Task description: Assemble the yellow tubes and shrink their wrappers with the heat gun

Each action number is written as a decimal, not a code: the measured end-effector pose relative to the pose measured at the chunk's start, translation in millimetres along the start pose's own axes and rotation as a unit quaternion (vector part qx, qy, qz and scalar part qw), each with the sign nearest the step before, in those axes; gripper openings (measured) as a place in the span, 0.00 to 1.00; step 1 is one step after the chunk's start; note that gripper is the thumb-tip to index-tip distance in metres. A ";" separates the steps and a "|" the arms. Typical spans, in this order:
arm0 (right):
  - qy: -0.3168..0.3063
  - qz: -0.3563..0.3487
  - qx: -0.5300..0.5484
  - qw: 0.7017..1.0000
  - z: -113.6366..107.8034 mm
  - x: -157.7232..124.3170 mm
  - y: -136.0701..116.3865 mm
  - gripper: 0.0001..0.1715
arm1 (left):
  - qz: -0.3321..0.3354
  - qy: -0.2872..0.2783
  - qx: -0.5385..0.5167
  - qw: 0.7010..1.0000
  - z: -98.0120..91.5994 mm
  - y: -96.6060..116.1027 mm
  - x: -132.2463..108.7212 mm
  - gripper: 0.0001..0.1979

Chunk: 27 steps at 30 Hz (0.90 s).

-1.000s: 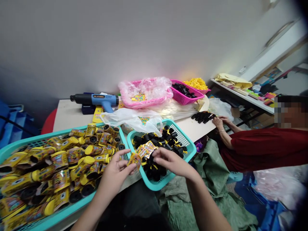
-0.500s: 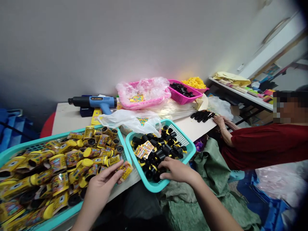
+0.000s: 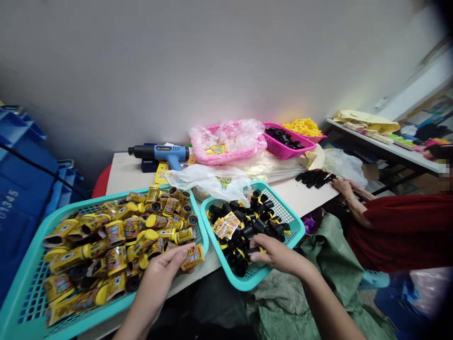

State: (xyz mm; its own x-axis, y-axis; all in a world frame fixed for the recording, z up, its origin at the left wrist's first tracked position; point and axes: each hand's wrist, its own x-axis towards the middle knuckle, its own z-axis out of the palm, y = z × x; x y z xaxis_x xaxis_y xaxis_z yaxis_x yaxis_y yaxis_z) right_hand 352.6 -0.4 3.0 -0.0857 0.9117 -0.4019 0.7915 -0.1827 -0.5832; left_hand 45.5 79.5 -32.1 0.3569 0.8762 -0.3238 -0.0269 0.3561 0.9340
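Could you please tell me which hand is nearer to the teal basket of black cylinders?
Right: the right hand is over the teal basket, holding a black cylinder; the left hand is outside, to its left.

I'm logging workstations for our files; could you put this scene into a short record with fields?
Left hand: holds a printed yellow wrapper
Right hand: grips a black cylinder
Right teal basket: black cylinders with yellow parts, printed pieces on top
Left teal basket: yellow printed containers
Back of table: blue-and-black gun-shaped tool, pink baskets
Co-worker: hands beside black pieces
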 end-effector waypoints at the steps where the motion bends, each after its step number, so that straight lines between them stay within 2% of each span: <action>1: 0.022 -0.015 0.050 0.998 0.9 -1.6 -8.5 0.19 | -0.007 -0.009 -0.017 1.000 0.7 -1.6 -0.3 0.25; 2: 0.046 -0.037 0.113 0.992 2.6 -2.8 -18.6 0.20 | -0.010 -0.016 -0.031 0.999 1.8 -2.4 -0.7 0.24; 4: 0.076 -0.091 0.254 0.960 8.5 -3.0 -41.4 0.22 | -0.014 -0.023 -0.046 0.999 5.1 -1.3 -2.4 0.24; 7: 0.034 -0.156 0.414 0.896 21.5 4.3 -70.6 0.26 | -0.023 -0.026 -0.054 0.998 9.7 4.7 -6.4 0.23; 9: 0.010 -0.190 0.484 0.854 30.8 12.5 -80.0 0.26 | -0.019 -0.017 -0.056 0.998 10.6 7.6 -8.8 0.23; 11: 0.011 -0.198 0.516 0.834 38.6 20.5 -81.3 0.23 | -0.007 -0.005 -0.059 0.998 9.5 7.4 -10.3 0.22; 13: 0.010 -0.175 0.509 0.843 43.7 25.7 -78.3 0.20 | 0.001 -0.002 -0.061 0.998 7.7 4.9 -11.1 0.21; 16: 0.033 -0.155 0.452 0.878 46.7 26.9 -74.4 0.20 | 0.009 -0.011 -0.052 0.999 7.5 4.4 -12.4 0.21; 19: 0.132 -0.194 0.351 0.906 49.4 24.5 -76.6 0.17 | 0.014 -0.025 -0.029 0.999 12.1 14.2 -15.3 0.21; 22: 0.214 -0.249 0.257 0.909 55.6 24.3 -82.3 0.17 | 0.014 -0.024 -0.021 0.999 17.4 27.6 -18.7 0.19; 24: 0.216 -0.277 0.247 0.903 61.1 26.4 -85.8 0.19 | 0.034 -0.009 -0.014 0.999 19.2 30.7 -20.3 0.17; 27: 0.146 -0.283 0.355 0.879 70.9 31.3 -90.6 0.21 | 0.086 0.014 0.008 0.996 19.1 24.0 -21.6 0.14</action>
State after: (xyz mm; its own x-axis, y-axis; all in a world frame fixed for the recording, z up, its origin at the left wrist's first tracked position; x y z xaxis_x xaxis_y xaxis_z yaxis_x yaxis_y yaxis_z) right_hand 235.3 18.6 -6.8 -0.1040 0.9670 0.2328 0.0864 0.2419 -0.9664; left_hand 54.9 63.0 0.2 0.3218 0.9326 -0.1631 -0.0706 0.1955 0.9782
